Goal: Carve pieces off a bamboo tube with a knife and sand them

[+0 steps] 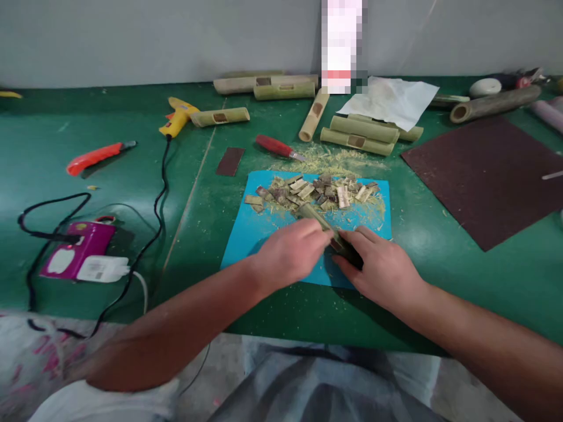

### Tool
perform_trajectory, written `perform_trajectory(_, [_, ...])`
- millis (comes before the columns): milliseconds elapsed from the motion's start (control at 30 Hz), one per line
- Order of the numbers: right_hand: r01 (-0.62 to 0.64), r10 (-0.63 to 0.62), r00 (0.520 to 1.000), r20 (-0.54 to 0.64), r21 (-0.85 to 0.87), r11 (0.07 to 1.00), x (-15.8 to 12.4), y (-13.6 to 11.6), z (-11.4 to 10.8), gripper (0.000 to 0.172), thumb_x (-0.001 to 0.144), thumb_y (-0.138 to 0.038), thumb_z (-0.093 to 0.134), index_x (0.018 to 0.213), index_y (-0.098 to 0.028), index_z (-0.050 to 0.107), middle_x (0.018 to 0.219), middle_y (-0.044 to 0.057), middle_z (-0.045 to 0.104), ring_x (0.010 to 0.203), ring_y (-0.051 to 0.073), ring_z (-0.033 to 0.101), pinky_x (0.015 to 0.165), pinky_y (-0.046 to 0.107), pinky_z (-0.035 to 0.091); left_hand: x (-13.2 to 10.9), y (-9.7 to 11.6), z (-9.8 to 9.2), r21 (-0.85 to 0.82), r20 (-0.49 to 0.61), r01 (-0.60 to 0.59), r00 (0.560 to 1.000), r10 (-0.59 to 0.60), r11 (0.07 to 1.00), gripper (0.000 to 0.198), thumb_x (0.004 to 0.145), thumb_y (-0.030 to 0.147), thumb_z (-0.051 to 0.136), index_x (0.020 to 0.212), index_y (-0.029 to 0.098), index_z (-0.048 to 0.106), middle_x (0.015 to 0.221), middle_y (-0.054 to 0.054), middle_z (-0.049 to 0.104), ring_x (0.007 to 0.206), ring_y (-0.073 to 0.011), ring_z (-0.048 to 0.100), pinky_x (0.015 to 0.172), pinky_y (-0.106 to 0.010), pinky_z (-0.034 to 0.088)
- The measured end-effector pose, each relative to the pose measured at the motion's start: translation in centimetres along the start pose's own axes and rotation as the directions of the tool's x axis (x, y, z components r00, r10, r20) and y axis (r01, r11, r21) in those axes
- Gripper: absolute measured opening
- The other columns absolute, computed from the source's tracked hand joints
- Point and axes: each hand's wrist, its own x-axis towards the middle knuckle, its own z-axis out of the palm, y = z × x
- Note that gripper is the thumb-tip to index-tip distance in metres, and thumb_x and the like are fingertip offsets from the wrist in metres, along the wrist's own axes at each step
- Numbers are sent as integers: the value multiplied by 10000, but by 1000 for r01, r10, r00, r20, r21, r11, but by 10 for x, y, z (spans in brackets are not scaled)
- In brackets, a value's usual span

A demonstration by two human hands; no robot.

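Observation:
A bamboo tube (pixel 317 215) lies slantwise over the near part of a blue sheet (pixel 240 234), held between both hands. My left hand (pixel 295 247) is closed at the tube's middle, its fingers curled; anything small pinched in them is hidden. Around the tube's lower right end, my right hand (pixel 382 258) is wrapped, thumb on the near side. A dark opening shows in the tube between the hands. Just beyond it, bamboo chips and shavings (pixel 325 193) are heaped on the sheet. A red-handled knife (pixel 275 145) rests behind the sheet.
Cut bamboo tubes (pixel 285 89) lie at the back, some beside white paper (pixel 391 99). A brown sheet (pixel 488 181) covers the right side. At left are a yellow glue gun (pixel 178 119), its black cord, an orange cutter (pixel 97 157) and a purple power strip (pixel 94 237).

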Motion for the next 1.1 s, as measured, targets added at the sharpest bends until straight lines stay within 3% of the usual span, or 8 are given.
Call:
perform_trajectory(100, [-10, 10, 1000, 5, -4, 1000, 0, 0, 0, 326, 913, -326, 575, 1170, -143, 657, 961, 82, 672, 751, 214, 649, 562, 311, 409, 0, -1, 0, 33, -82, 60, 995, -57, 998, 299, 1026, 207, 415, 890, 142, 673, 750, -40, 586, 708, -150, 553, 652, -264, 461])
perform_trajectory(233, [1, -1, 1000, 4, -1, 1000, -1, 1, 0, 315, 914, -330, 574, 1155, -147, 662, 962, 86, 671, 762, 219, 652, 569, 314, 421, 0, -2, 0, -40, 7, -9, 1000, 9, 999, 279, 1026, 203, 419, 942, 157, 681, 769, -33, 607, 728, -144, 575, 653, -253, 464])
perform_trajectory(333, [-7, 7, 1000, 0, 7, 1000, 0, 1, 0, 319, 911, -325, 578, 1158, -142, 662, 966, 87, 672, 767, 220, 656, 574, 316, 429, 0, -1, 0, 0, -101, 73, 992, -73, 997, 259, 1021, 205, 446, 953, 132, 685, 770, -44, 605, 735, -149, 579, 663, -259, 469])
perform_trajectory(467, [-17, 17, 1000, 21, 11, 1000, 1, 1, 0, 313, 900, -315, 595, 1158, -150, 661, 963, 80, 669, 775, 228, 662, 581, 323, 438, 1, -1, 1, -72, -5, 12, 1000, -12, 997, 265, 1021, 209, 448, 976, 132, 698, 768, -44, 614, 723, -149, 589, 653, -257, 476])
perform_trajectory(633, [-42, 40, 998, 39, 43, 998, 2, 1, -1, 323, 907, -320, 599, 1175, -147, 654, 961, 75, 669, 806, 229, 668, 622, 326, 465, 1, -11, 1, -59, -160, 82, 983, -90, 995, 225, 1008, 205, 490, 1002, 112, 696, 853, -74, 654, 786, -159, 631, 716, -269, 504])
perform_trajectory(800, [-34, 32, 998, 46, 46, 998, 2, 1, -1, 318, 900, -303, 600, 1168, -140, 654, 976, 84, 674, 817, 234, 673, 631, 328, 471, 1, -6, 1, -114, -18, 13, 1000, -15, 993, 238, 1015, 208, 468, 1011, 132, 693, 807, -50, 637, 752, -151, 618, 678, -257, 498])
perform_trajectory(933, [-44, 42, 998, 43, 44, 998, 2, 0, -1, 325, 909, -320, 587, 1173, -140, 652, 984, 87, 672, 827, 239, 676, 640, 331, 472, 2, -7, 0, -80, -141, 84, 985, -95, 993, 236, 1012, 218, 481, 947, 134, 692, 782, -45, 614, 744, -148, 602, 688, -267, 494])
perform_trajectory(1100, [-40, 38, 998, 50, 34, 999, 1, 1, -2, 317, 902, -310, 592, 1172, -155, 653, 961, 76, 667, 800, 231, 671, 614, 320, 448, 2, -6, 0, -130, -23, 6, 1000, -9, 991, 258, 1024, 219, 446, 974, 153, 690, 799, -46, 626, 748, -145, 599, 663, -255, 482])
